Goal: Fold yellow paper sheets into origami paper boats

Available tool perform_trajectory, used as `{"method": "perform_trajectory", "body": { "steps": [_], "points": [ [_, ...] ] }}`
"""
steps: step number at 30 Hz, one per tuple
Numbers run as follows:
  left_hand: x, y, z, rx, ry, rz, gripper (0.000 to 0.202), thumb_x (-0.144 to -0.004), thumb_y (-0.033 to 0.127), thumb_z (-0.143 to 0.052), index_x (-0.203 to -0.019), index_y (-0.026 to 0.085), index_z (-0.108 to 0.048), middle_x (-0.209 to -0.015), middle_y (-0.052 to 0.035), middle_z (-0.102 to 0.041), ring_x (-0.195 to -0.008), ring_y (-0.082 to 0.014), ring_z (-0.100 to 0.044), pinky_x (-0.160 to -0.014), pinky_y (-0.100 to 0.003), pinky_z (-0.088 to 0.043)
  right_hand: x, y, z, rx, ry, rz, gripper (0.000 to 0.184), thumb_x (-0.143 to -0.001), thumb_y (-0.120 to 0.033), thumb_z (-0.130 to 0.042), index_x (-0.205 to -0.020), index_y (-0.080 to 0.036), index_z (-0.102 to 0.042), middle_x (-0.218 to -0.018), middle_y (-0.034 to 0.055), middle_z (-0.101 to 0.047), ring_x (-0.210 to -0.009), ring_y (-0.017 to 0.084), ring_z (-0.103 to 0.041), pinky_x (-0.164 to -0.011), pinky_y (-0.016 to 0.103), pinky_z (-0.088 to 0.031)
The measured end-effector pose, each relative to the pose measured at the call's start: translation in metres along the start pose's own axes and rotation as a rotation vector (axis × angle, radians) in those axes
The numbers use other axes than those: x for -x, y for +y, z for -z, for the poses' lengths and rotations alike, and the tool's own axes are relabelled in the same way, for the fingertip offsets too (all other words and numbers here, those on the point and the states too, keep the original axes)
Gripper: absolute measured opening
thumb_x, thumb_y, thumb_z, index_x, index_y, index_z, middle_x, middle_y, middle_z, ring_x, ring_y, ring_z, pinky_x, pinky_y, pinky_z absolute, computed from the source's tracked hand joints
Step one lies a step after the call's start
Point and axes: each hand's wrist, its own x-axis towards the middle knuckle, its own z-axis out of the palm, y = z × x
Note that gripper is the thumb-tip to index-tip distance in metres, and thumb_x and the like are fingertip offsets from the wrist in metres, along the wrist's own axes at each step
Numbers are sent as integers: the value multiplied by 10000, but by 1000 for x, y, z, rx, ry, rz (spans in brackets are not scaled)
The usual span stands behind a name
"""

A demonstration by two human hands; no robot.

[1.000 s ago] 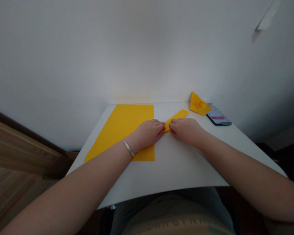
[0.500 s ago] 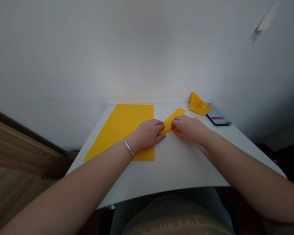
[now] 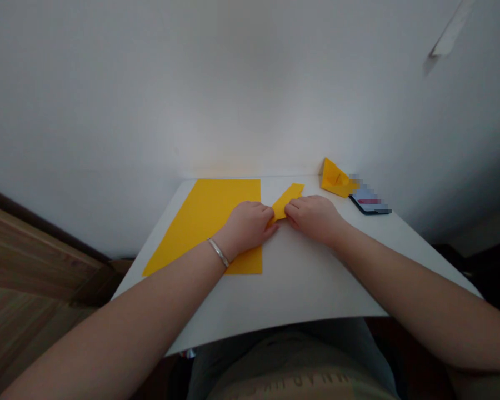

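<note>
A small folded piece of yellow paper (image 3: 289,198) lies slanted on the white table (image 3: 300,278), its far end pointing away to the right. My left hand (image 3: 250,225), with a silver bangle at the wrist, is closed on the paper's near left end. On its right edge, the bent fingers of my right hand (image 3: 314,218) grip the same paper. Both thumbs and the parts of the paper under the fingers are mostly hidden. Beneath my left wrist and hand spreads a large flat yellow sheet (image 3: 204,222).
At the back right stands a folded yellow paper boat (image 3: 333,180). It partly covers a phone (image 3: 370,203) lying beside it. A pale wall (image 3: 250,89) rises behind the table, and wooden furniture (image 3: 33,266) is at the left.
My right hand has moved slightly left, closer to my left hand. The folded paper's far end has shifted left, and the lower flap that stuck out between the hands no longer shows.
</note>
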Motion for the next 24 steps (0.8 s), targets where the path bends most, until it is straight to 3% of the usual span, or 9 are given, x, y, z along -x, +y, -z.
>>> {"method": "perform_trajectory", "body": {
  "steps": [4,10,14,19,24],
  "points": [
    [0,2,4,-13,41,5,421,-908,519,-416,-806,163,-615,-803,-93,-674,-766,-236,-632,-669,-338,-449,1,-3,4,3,88,-3,193,-893,-219,-453,-884,-154,-634,-812,76,-657,-768,203,-571,-624,328,-306],
    [0,3,5,-66,83,92,207,-915,264,-420,-857,165,-592,-739,-80,-659,-693,-223,-636,-600,-309,-421,3,0,5,-37,228,37,236,-927,-229,-409,-901,-173,-637,-923,73,-658,-849,196,-527,-707,323,-326],
    [-1,4,4,-92,122,243,216,-932,279,-393,-986,164,-567,-685,-72,-652,-625,-221,-642,-542,-282,-402,5,0,7,-62,329,60,312,-951,-246,-353,-931,-193,-660,-996,77,-665,-891,206,-504,-791,337,-326],
    [0,5,8,-134,134,287,262,-946,316,-379,-1060,206,-588,-637,-57,-657,-582,-229,-646,-523,-277,-409,6,-4,5,-174,230,-65,238,-909,-280,-423,-896,-204,-649,-853,48,-669,-819,190,-543,-682,317,-337],
    [3,1,6,5,151,204,234,-918,324,-463,-995,257,-673,-852,-43,-729,-716,-208,-678,-593,-277,-452,2,-1,-4,-357,80,-359,195,-856,-367,-513,-903,-218,-630,-878,27,-684,-778,176,-585,-579,283,-337]
  ]
}}
